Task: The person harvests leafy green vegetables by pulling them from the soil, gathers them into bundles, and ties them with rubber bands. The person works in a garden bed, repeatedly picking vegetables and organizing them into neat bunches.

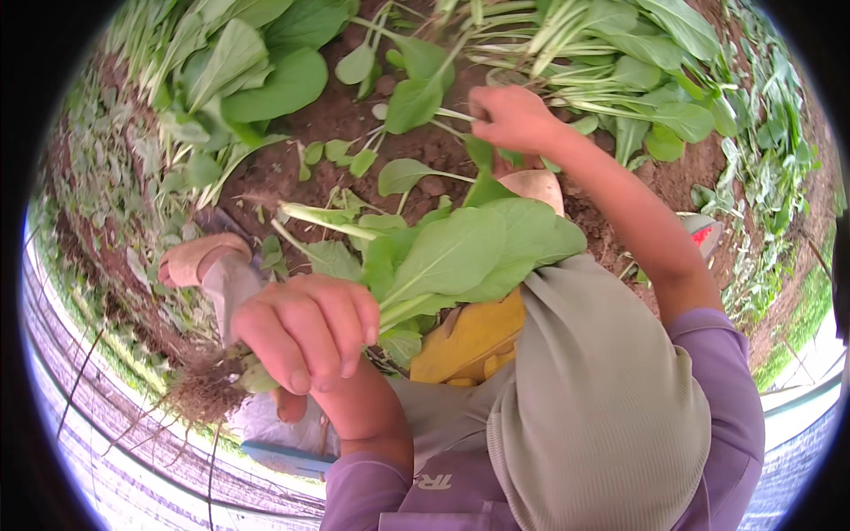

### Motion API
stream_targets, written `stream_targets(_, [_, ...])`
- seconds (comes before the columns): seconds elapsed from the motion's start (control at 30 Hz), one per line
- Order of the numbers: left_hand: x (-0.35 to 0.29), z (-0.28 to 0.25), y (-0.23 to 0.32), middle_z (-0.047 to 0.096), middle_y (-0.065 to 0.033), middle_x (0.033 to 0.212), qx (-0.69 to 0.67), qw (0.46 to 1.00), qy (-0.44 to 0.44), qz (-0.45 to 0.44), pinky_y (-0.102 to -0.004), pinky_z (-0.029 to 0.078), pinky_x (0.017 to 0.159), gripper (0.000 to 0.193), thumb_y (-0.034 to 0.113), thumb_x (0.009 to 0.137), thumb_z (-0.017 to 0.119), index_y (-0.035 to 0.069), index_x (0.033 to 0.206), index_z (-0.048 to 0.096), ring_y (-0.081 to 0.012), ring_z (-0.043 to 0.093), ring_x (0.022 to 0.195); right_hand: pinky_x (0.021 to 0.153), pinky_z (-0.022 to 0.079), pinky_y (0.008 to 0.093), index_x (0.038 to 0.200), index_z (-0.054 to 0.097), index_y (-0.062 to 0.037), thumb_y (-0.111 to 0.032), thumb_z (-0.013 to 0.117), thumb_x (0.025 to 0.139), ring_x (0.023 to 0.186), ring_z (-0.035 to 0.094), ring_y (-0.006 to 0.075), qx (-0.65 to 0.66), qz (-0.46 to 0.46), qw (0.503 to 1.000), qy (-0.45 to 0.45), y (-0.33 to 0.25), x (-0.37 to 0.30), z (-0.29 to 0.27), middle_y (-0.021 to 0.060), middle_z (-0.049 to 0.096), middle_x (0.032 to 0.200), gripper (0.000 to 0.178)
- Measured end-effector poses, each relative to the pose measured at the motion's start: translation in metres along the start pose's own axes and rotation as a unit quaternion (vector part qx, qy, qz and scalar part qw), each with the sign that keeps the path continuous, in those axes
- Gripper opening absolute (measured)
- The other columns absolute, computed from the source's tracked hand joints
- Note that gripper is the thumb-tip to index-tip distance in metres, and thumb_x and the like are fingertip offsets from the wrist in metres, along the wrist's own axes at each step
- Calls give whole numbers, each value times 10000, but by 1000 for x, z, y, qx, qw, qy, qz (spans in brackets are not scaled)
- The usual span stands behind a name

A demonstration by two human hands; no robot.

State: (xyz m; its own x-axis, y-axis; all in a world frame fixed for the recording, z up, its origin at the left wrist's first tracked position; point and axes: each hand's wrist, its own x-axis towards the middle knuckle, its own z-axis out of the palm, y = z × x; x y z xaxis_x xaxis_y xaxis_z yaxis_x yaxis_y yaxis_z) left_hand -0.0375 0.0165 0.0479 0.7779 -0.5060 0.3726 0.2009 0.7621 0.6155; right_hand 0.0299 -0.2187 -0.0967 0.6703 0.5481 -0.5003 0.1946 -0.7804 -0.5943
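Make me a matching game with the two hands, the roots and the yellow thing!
Things:
1. left hand
2. right hand
3. roots
4. yellow cloth

Places:
A. far out over the soil, pinching a leaf stalk
B. tangled and brown, below the left hand
C. tucked under the big leaves, near the knee
D. wrapped round a bunch of leafy greens

Pairs: 1-D, 2-A, 3-B, 4-C

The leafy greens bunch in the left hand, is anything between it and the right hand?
Nothing solid: the left hand grips the bunch of greens at its stalks, and the right hand reaches past its leaf tips to greens on the soil.
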Motion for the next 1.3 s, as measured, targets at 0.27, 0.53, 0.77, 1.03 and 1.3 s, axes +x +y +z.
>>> stream_targets(0.27, [4, 22, 1, 562, -66, 671, 25, 999, 15, 25, -325, 418, 511, 206, 211, 761, 638, 30, 730, 545, -206, 533, 578, 447, 299, 196, 905, 481, 2, -189, 567, 730, 478, 373, 71, 693, -79, 672, -248, -74, -5, -15, -5, 442, 592, 273])
stream_targets(0.53, [13, 33, -4, 526, -105, 605, 35, 999, 21, 15, -317, 389, 452, 266, 222, 784, 595, -25, 703, 541, -238, 483, 487, 430, 293, 219, 940, 580, 18, -303, 680, 700, 484, 371, 67, 468, -80, 778, -411, -140, 13, -10, -25, 438, 562, 414])
stream_targets(0.77, [4, 30, 3, 565, -61, 691, 101, 993, -15, -54, -361, 438, 584, 188, 185, 746, 653, 32, 772, 547, -216, 547, 592, 425, 333, 176, 940, 526, 20, -228, 633, 749, 465, 406, 48, 592, -50, 763, -254, -129, 8, -16, 87, 602, 751, 331])
stream_targets(1.03, [18, 36, 3, 547, -67, 709, 170, 979, -79, -80, -383, 440, 610, 188, 154, 733, 644, 17, 804, 537, -226, 530, 607, 468, 341, 180, 958, 503, 23, -185, 533, 825, 442, 364, 44, 740, 83, 661, -95, -87, 11, -18, 114, 591, 797, 249])
stream_targets(1.3, [8, 51, 32, 567, -122, 666, 60, 987, -143, -45, -355, 496, 570, 147, 109, 788, 573, -36, 801, 553, -238, 566, 584, 434, 357, 190, 962, 533, 21, -139, 483, 849, 442, 385, 55, 675, 15, 712, 195, -48, 13, -47, 66, 596, 723, 202])
